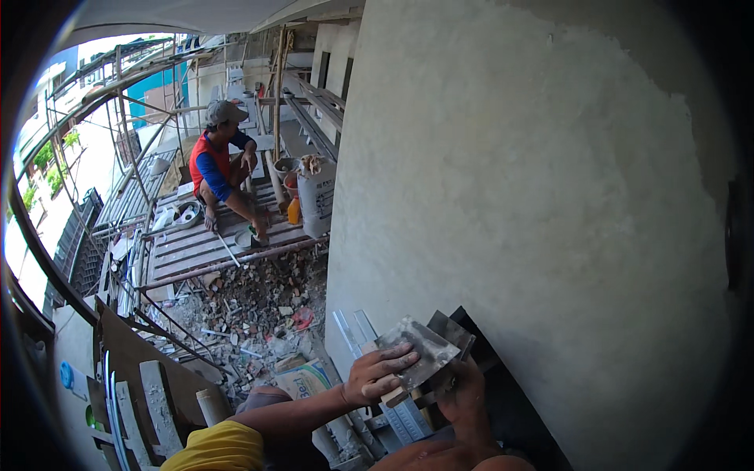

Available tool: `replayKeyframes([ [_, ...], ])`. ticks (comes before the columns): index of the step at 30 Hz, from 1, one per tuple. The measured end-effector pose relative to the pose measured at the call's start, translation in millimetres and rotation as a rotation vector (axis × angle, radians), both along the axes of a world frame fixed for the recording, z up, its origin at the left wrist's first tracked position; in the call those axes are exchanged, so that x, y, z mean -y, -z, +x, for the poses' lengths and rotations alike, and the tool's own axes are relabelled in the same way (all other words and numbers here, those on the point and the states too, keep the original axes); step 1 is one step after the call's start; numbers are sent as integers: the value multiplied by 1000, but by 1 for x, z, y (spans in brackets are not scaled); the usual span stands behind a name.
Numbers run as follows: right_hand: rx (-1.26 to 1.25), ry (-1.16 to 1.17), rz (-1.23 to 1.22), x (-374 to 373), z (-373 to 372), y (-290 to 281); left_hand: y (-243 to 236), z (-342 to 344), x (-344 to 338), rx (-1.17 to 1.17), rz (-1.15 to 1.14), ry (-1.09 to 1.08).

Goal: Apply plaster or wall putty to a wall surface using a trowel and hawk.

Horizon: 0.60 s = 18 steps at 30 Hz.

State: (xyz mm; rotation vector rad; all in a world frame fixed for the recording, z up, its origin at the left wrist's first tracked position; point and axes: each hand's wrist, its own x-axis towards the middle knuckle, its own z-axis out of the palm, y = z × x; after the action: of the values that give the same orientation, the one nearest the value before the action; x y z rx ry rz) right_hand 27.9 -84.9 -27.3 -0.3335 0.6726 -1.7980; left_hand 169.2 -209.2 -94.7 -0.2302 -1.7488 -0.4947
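Note:
My left hand (381, 374) is closed on a plastering trowel with a flat grey steel blade (418, 351), smeared with pale plaster. A wooden handle end shows below my fingers. My right hand (462, 390) comes up beside it, closed on a second trowel (453, 333), whose darker steel blade lies behind and against the first. The first blade and the hand itself partly hide the right fingers. Both tools are held in front of a grey plastered wall (534, 196). Perforated metal strips (408, 420) run beneath my hands.
A person in a red vest (208, 161) squats on a slatted plank platform (188, 247) beside a white sack (316, 200), buckets and an orange bottle (294, 210). Rubble (259, 302) covers the ground below. Scaffolding (122, 102) stands left. Boards (161, 400) lean at lower left.

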Motion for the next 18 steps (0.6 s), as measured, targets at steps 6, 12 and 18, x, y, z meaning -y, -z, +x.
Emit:
replayKeyframes([
  [6,-196,216,-164,1,-16,-43,15,6,22,456,412,-150],
  [12,-1358,698,-226,15,-51,-138,27,-8,38,412,1066,-195],
  [18,-2713,1279,-65,83,-27,-279,-17,-44,47,873,987,160],
])
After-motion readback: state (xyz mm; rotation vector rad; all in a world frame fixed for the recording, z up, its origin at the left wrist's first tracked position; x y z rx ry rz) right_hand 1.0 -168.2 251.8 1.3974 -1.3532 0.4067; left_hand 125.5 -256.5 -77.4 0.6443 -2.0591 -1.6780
